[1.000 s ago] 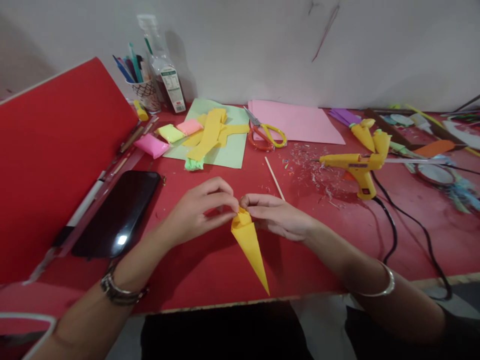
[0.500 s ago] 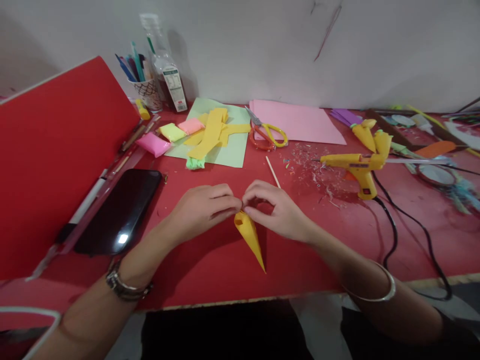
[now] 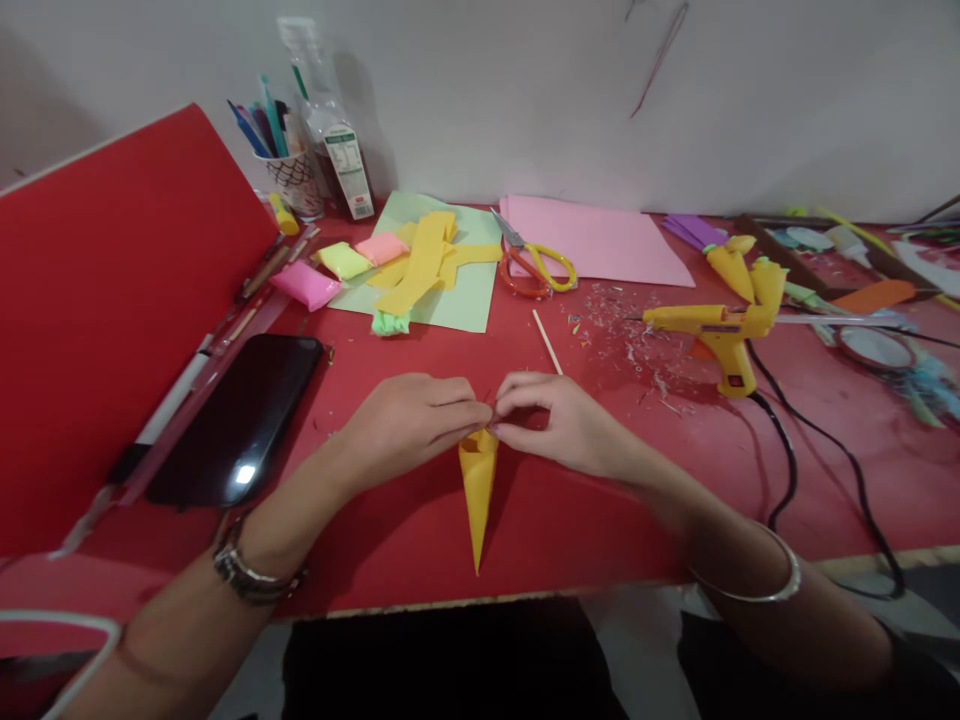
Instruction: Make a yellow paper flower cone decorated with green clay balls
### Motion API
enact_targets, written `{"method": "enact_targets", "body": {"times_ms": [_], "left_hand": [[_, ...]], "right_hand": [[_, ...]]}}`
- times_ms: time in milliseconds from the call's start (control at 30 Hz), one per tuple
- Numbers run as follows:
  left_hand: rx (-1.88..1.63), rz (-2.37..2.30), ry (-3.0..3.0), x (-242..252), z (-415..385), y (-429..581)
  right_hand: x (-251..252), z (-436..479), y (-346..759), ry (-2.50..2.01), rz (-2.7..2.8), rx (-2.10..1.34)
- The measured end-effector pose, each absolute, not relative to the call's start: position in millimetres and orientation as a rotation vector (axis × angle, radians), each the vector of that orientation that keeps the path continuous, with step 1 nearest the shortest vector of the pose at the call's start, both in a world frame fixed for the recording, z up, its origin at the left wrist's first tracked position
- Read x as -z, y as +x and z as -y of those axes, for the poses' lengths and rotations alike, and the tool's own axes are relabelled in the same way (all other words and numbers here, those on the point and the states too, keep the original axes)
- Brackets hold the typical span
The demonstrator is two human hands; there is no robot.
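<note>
A yellow paper cone hangs point down over the red table, its open rim at the top. My left hand pinches the rim from the left, fingers pressed together. From the right, my right hand pinches the same rim with thumb and forefinger, the two sets of fingertips meeting. The fingers hide part of the rim. Just beyond my right hand lies a thin pale stick. Scissors with one red and one yellow handle rest farther back.
To the right stands a yellow glue gun with a trailing black cord. On the left are a black phone and a large red board. Yellow strips, clay packets and pink paper lie at the back, near a glass bottle.
The cone's tip has swung left and toward me, so it now points nearly straight down. Both hands have shifted slightly right and stay pinched at the rim.
</note>
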State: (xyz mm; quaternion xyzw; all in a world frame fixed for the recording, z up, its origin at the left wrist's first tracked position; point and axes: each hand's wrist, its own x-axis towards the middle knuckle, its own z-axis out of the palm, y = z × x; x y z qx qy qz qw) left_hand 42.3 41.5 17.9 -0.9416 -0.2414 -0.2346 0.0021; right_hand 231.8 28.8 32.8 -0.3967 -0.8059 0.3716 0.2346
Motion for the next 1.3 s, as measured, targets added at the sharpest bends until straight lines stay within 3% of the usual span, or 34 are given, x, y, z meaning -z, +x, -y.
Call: {"method": "enact_targets", "body": {"times_ms": [867,1300], "left_hand": [[0.673,0.755,-3.364,-16.0,-43.9,44.4],[0.864,0.708,-3.021,-17.1,-41.0,41.6]], "right_hand": [[-24.6,-36.2,234.1,-1.136,2.086,-1.482],[-26.7,-32.8,234.8,-1.013,1.824,-1.667]]}}
